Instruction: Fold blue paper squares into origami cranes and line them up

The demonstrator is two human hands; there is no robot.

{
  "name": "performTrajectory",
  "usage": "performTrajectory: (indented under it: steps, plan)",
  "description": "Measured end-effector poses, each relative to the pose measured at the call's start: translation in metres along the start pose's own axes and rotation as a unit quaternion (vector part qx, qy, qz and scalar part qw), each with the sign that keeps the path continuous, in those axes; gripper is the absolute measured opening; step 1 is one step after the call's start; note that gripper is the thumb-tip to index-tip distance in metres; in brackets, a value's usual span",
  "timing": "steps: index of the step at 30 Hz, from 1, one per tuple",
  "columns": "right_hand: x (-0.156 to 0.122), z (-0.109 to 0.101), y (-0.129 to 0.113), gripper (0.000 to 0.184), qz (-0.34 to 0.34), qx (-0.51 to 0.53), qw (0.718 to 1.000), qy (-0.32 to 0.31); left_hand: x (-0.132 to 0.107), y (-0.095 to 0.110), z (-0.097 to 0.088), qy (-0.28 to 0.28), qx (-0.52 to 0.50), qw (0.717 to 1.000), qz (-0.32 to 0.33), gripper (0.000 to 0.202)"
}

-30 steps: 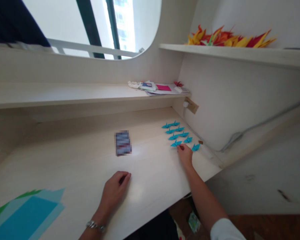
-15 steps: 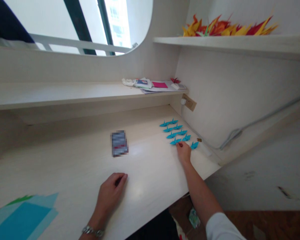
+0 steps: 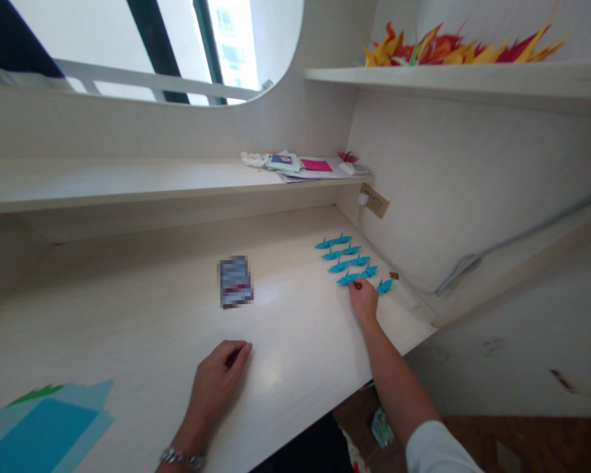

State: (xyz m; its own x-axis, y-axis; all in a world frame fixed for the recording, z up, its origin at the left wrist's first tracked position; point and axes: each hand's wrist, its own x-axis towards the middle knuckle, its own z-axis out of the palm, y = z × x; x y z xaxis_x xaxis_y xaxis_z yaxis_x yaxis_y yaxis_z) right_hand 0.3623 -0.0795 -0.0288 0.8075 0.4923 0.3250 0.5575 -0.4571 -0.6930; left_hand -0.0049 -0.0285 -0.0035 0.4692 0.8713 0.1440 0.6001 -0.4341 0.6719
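Mostly, little has moved over the last second. At the lower left of the frame, blue and green paper sheets [image 3: 44, 427] lie on the pale desk [image 3: 128, 315]. Right of them, at bottom centre, our left hand [image 3: 217, 381] rests palm down on the desk, fingers loosely curled, with nothing visible in it; it has kept its place. Above it, in mid frame, lies a small blurred card [image 3: 235, 282].

Further right, blue paper cranes [image 3: 347, 256] stand in two short rows running away from us toward a wall socket [image 3: 374, 202]. Our right hand [image 3: 364, 302] is stretched out to the nearest crane [image 3: 346, 279] of the left row. A second ago the fingertips lay just short of it; now they are bunched together and touch its near wing. We cannot tell whether they pinch it or only press on it. We judge that this crane is being nudged into line with the others. One more crane [image 3: 384, 286] stands just right of the hand.

At the upper right, red and yellow folded paper shapes [image 3: 458, 49] crowd a high shelf.
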Motion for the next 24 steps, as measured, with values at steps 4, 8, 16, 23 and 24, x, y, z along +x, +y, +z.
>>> performTrajectory:
  steps: [4,8,16,23,24]
  plan:
    - [0.0013,0.0012,0.0002,0.022,0.009,-0.01,1.0,-0.001,0.0002,0.001,-0.0008,0.001,0.003,1.0,0.003,0.031]
    - [0.003,0.003,0.0007,0.023,0.015,-0.018,1.0,0.004,0.0003,0.0009,-0.0007,0.0,-0.001,1.0,0.004,0.032]
    - [0.0044,0.0037,0.0,0.025,0.017,-0.021,1.0,0.001,0.001,0.0023,-0.0019,0.005,0.002,1.0,0.009,0.033]
    - [0.0035,0.0027,-0.0014,0.024,0.018,-0.025,1.0,0.002,0.0002,-0.0008,-0.0002,0.001,-0.012,1.0,0.004,0.031]
    - [0.0034,0.0025,-0.0015,0.023,0.017,-0.025,1.0,0.002,0.0001,-0.001,0.0,0.0,-0.014,1.0,0.002,0.031]
